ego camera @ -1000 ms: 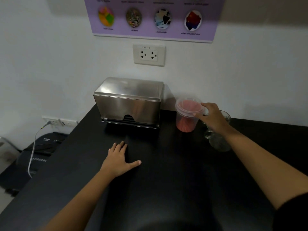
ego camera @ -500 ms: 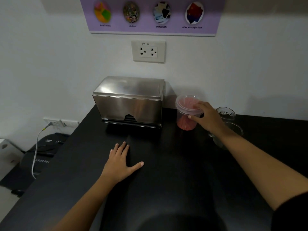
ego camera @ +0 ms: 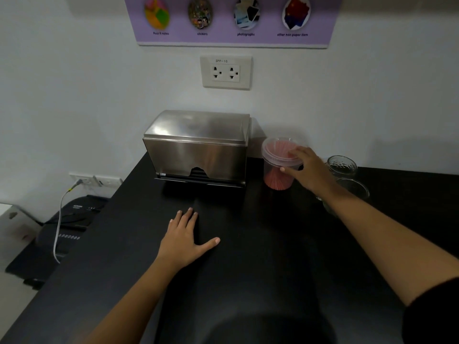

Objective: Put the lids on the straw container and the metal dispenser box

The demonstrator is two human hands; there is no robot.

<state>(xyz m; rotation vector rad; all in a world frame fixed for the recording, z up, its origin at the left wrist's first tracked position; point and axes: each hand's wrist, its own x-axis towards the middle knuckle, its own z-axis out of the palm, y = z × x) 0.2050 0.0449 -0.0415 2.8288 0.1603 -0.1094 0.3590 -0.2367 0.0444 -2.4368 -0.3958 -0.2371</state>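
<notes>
A clear plastic straw container point(ego camera: 277, 178) filled with red straws stands on the black counter point(ego camera: 248, 269) near the wall. Its clear lid point(ego camera: 278, 150) sits on top. My right hand point(ego camera: 306, 170) rests on the lid's right side, fingers over the top and thumb against the rim. To the left stands the metal dispenser box point(ego camera: 198, 155) with its curved steel lid point(ego camera: 198, 125) down on it. My left hand point(ego camera: 185, 238) lies flat on the counter in front of the box, fingers spread, holding nothing.
Two clear glass jars point(ego camera: 344, 167) stand right of the straw container, partly behind my right arm. A wall socket point(ego camera: 226, 72) and a purple poster point(ego camera: 233, 19) are above. A black machine point(ego camera: 62, 232) with a white cable sits below the counter's left edge.
My right hand slid from the container's right side up onto the lid, fingers now pressing on top. My left hand stayed flat. The camera tilted down slightly.
</notes>
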